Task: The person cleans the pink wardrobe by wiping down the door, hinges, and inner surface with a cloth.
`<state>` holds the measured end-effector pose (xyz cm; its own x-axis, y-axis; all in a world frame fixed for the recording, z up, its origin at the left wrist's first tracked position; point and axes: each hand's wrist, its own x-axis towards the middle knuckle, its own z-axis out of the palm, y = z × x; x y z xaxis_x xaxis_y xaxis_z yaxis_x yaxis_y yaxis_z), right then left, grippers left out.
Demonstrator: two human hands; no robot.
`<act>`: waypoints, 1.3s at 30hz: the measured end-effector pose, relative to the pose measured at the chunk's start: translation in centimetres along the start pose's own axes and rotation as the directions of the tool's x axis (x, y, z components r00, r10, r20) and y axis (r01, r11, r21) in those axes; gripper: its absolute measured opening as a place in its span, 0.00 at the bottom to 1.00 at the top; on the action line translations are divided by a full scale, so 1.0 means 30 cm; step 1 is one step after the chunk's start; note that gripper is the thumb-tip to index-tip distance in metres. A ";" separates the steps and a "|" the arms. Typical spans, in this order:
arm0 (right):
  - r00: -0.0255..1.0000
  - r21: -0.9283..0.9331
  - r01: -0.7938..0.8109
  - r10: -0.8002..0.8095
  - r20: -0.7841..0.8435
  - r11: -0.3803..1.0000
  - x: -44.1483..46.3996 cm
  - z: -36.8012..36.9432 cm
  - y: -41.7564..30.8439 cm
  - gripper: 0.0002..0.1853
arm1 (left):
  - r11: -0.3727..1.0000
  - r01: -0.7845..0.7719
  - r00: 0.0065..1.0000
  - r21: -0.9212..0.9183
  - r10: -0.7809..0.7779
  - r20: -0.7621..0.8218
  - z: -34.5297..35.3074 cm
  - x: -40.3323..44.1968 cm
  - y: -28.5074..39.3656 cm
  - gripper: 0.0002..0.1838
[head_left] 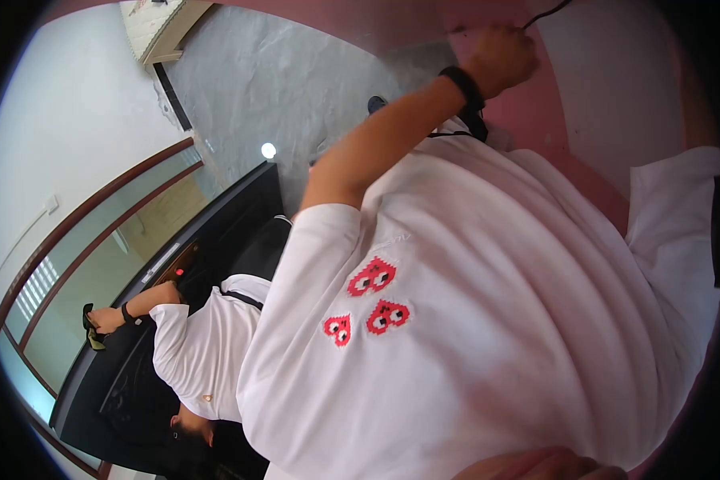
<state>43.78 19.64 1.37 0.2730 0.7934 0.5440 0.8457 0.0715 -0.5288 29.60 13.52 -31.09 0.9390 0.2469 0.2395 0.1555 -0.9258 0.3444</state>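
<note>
My left hand (504, 60) is at the upper right of the view, somewhat blurred, with a black band around its wrist. Its fingers look curled closed. A thin black cable (548, 14) runs from the hand to the top edge. Under the hand lies a pink and whitish surface (528, 112). My left forearm crosses in front of my white T-shirt (488, 320), which has red heart patches (372, 276) with eyes. At the right edge my right sleeve (672, 192) and a dim bit of forearm show, but my right hand is out of view.
A person in a white shirt (204, 344) stands at lower left, holding a black and yellowish item (94, 326). Beside them is a large black glossy piece of furniture (240, 196). Behind are brown-framed glass panels (128, 232). Grey floor (272, 80) and a cream-coloured cabinet-like piece (154, 32) lie at top left.
</note>
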 end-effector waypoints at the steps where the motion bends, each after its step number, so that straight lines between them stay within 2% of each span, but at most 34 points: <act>1: 1.000 0.005 0.002 -0.002 -0.001 1.000 0.006 -0.006 0.000 0.18 | 0.997 -0.073 0.996 -0.019 0.074 0.049 -0.069 0.034 0.010 0.16; 3: 1.000 0.015 0.000 0.000 0.003 1.000 0.033 0.007 0.007 0.19 | 0.933 -0.360 0.932 -0.013 0.360 0.051 -0.167 0.151 0.066 0.14; 4: 1.000 0.018 -0.001 0.001 0.006 1.000 0.045 0.022 0.012 0.19 | 0.944 -0.329 0.881 0.018 0.300 0.367 -0.209 0.243 0.174 0.13; 5: 1.000 0.020 0.000 0.000 0.010 1.000 0.059 0.034 0.014 0.19 | 0.960 -0.275 0.916 0.059 0.243 0.319 -0.257 0.285 0.289 0.13; 7: 1.000 0.030 -0.003 0.002 0.021 1.000 0.092 0.066 0.022 0.19 | 0.979 -0.203 0.781 0.028 0.144 0.607 -0.273 0.460 0.507 0.19; 9: 1.000 0.030 0.008 -0.009 0.026 1.000 0.150 0.095 0.050 0.19 | 0.963 -0.246 0.781 -0.111 0.264 0.565 -0.442 0.401 0.490 0.22; 11: 0.999 0.024 0.012 -0.013 0.039 1.000 0.200 0.117 0.076 0.19 | 0.982 -0.169 0.938 0.079 0.136 0.318 -0.168 0.320 0.491 0.15; 13: 0.999 0.014 0.006 -0.007 0.052 1.000 0.216 0.139 0.074 0.19 | 0.981 -0.157 0.844 0.118 0.071 0.531 -0.223 0.211 0.279 0.14; 15: 0.999 0.020 0.012 -0.013 0.051 1.000 0.261 0.175 0.090 0.19 | 0.993 -0.007 0.827 0.121 -0.062 0.559 -0.181 0.179 0.043 0.14; 17: 0.999 0.028 0.022 -0.023 0.043 0.999 0.326 0.204 0.116 0.20 | 0.968 -0.033 0.775 0.249 -0.132 0.618 -0.262 0.192 -0.154 0.15; 18: 0.998 0.026 0.017 -0.018 0.059 1.000 0.350 0.223 0.140 0.20 | 0.967 -0.031 0.777 0.253 -0.135 0.615 -0.279 0.232 -0.187 0.15; 20: 0.997 0.037 0.020 -0.023 0.073 0.999 0.426 0.252 0.169 0.20 | 0.979 -0.095 0.872 0.181 -0.006 0.490 -0.337 0.334 -0.205 0.16; 22: 0.997 0.057 0.017 -0.021 0.074 0.998 0.483 0.277 0.183 0.20 | 0.958 -0.204 0.919 0.201 0.117 0.377 -0.424 0.448 -0.137 0.18; 24: 0.997 0.069 0.020 -0.025 0.076 0.997 0.525 0.300 0.196 0.20 | 0.979 -0.166 0.924 0.118 0.113 0.364 -0.442 0.546 -0.024 0.17; 25: 0.997 0.070 0.023 -0.028 0.075 0.997 0.553 0.304 0.201 0.20 | 0.980 -0.158 0.926 0.120 0.105 0.363 -0.425 0.550 -0.053 0.17; 26: 0.997 0.071 0.027 -0.031 0.065 0.997 0.545 0.287 0.178 0.20 | 0.988 -0.102 0.932 0.114 0.055 0.358 -0.384 0.461 -0.043 0.15; 29: 0.997 0.082 0.036 -0.042 0.067 0.996 0.647 0.290 0.229 0.20 | 0.992 0.097 0.929 0.085 -0.121 0.349 -0.170 0.398 -0.261 0.12; 30: 0.996 0.089 0.031 -0.037 0.075 0.996 0.670 0.294 0.238 0.21 | 0.990 0.097 0.948 0.103 -0.123 0.295 -0.133 0.332 -0.410 0.10; 31: 0.996 0.098 0.034 -0.042 0.081 0.995 0.696 0.297 0.238 0.21 | 0.991 0.099 0.985 0.090 -0.110 0.135 -0.193 0.201 -0.509 0.10; 32: 0.995 0.109 0.037 -0.047 0.092 0.993 0.729 0.306 0.240 0.21 | 0.977 0.207 0.927 0.050 -0.212 0.309 -0.208 0.167 -0.616 0.10; 33: 0.993 0.112 0.052 -0.063 0.096 0.992 0.789 0.312 0.251 0.21 | 0.867 0.218 0.963 0.448 -0.116 -0.244 -0.148 0.049 -0.693 0.09; 34: 0.992 0.109 0.088 -0.097 0.086 0.990 0.849 0.307 0.242 0.21 | 0.900 0.427 0.904 0.089 -0.424 -0.051 -0.139 0.025 -0.821 0.09; 35: 0.989 0.104 0.130 -0.137 0.060 0.986 0.920 0.293 0.225 0.21 | 0.817 0.573 0.819 0.063 -0.568 -0.087 -0.178 -0.033 -0.885 0.12; 36: 0.985 0.100 0.167 -0.172 0.034 0.981 0.984 0.273 0.217 0.21 | 0.750 0.656 0.754 0.089 -0.657 -0.023 -0.166 -0.098 -0.970 0.12; 37: 0.979 0.095 0.203 -0.204 0.002 0.975 1.043 0.249 0.194 0.21 | 0.745 0.661 0.745 0.086 -0.666 0.042 -0.197 -0.146 -1.060 0.13; 39: 0.966 0.072 0.257 -0.255 -0.042 0.964 1.133 0.237 0.162 0.21 | 0.626 0.776 0.626 -0.076 -0.779 -0.025 -0.376 -0.116 -1.153 0.16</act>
<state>53.91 51.25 12.66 0.0675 0.7230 0.6875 0.8524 0.3164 -0.4163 17.50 47.92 -33.60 0.4591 0.8832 -0.0960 0.8027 -0.3660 0.4709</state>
